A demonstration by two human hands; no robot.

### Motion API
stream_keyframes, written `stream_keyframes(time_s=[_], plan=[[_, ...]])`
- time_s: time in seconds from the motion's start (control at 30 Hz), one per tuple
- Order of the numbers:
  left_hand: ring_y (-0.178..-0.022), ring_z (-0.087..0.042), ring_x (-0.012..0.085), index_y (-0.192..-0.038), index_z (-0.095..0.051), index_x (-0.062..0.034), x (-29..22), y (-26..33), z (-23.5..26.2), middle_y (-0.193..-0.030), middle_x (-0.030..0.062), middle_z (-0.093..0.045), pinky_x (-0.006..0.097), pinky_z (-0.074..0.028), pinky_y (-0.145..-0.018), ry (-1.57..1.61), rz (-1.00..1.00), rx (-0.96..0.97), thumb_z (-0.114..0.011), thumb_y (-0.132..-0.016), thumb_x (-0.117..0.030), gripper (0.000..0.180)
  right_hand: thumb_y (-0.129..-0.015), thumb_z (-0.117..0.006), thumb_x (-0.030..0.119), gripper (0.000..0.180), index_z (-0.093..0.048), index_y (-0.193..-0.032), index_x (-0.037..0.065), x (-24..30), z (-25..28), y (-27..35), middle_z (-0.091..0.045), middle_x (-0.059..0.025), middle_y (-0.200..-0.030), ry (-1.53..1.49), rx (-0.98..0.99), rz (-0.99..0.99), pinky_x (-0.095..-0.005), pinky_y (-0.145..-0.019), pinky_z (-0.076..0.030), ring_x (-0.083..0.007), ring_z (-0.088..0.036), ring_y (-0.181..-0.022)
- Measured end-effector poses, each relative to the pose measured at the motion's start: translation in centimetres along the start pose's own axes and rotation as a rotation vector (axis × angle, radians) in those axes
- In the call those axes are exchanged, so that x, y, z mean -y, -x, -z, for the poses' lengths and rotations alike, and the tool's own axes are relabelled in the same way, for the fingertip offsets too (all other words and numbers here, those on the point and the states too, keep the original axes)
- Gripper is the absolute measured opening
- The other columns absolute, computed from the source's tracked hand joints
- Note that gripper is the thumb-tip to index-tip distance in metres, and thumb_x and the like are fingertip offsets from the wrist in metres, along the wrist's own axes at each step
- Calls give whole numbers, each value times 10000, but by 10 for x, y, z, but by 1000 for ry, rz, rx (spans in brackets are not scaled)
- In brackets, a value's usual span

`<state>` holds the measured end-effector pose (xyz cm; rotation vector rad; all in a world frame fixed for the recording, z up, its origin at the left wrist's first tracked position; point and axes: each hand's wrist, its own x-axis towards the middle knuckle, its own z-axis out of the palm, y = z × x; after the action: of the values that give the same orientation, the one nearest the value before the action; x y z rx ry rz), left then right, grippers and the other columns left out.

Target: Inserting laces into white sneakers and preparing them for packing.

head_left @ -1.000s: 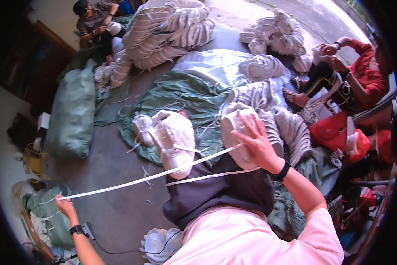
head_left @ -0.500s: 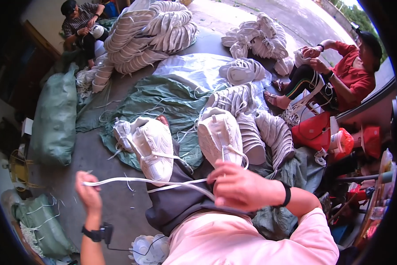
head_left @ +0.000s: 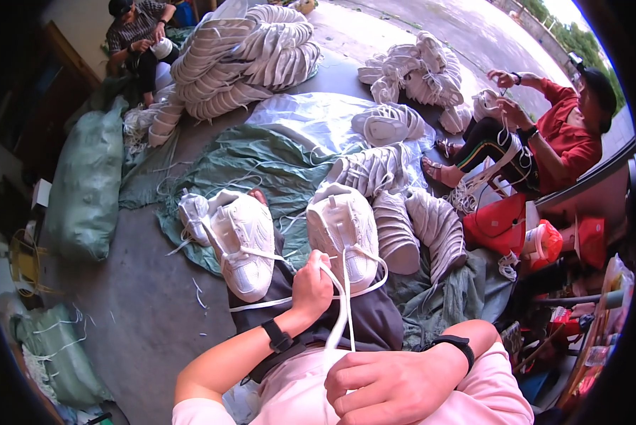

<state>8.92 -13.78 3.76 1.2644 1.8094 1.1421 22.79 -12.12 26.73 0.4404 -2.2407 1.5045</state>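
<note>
Our left hand (head_left: 311,283) pinches the white lace (head_left: 340,312) beside the white shoe (head_left: 342,237) on our lap; our right hand (head_left: 396,386) clenches its tail; uneven pulling could, we judge, strip it from the eyelets.

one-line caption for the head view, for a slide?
Seated person's left hand and right hand pull a white lace through a white sneaker on their lap, heaps of white sneakers beyond.
</note>
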Motion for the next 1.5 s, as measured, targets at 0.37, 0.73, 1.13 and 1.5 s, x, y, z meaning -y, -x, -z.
stream_keyframes(time_s=[0.37, 0.73, 1.13, 1.5], plan=[[-712, -593, 483, -877, -484, -16, 1, -8, -26, -692, 274, -588, 562, -437, -606, -202, -19, -73, -422, -1000, -248, 270, -905, -636, 183, 131, -620, -893, 54, -15, 18, 29, -542, -52, -789, 40, -109, 24, -363, -688, -405, -256, -539, -788], [-599, -665, 334, -835, -495, -31, -17, -17, -22, -676, 173, -646, 425, -525, -499, -537, -236, 3, -527, -933, -187, 187, -898, -649, 186, 131, -628, -878, 57, -1, 35, 36, -545, -40, -764, 70, 20, 14, -357, -659, -396, -242, -536, -750], [-771, -632, 459, -826, -579, -12, -17, -22, -31, -733, 269, -624, 529, -496, -687, -272, 17, 34, -455, -942, -202, 255, -898, -647, 206, 141, -617, -863, 73, -1, 28, 45, -558, -44, -764, 1, -56, -9, -364, -637, -387, -252, -523, -741], [-594, -676, 333, -821, -507, -17, -24, -20, -29, -661, 190, -649, 419, -546, -512, -683, -231, 79, -521, -912, -155, 166, -901, -628, 181, 133, -611, -874, 52, -12, 20, 42, -568, -68, -752, -48, -66, -14, -368, -627, -406, -267, -522, -737]])
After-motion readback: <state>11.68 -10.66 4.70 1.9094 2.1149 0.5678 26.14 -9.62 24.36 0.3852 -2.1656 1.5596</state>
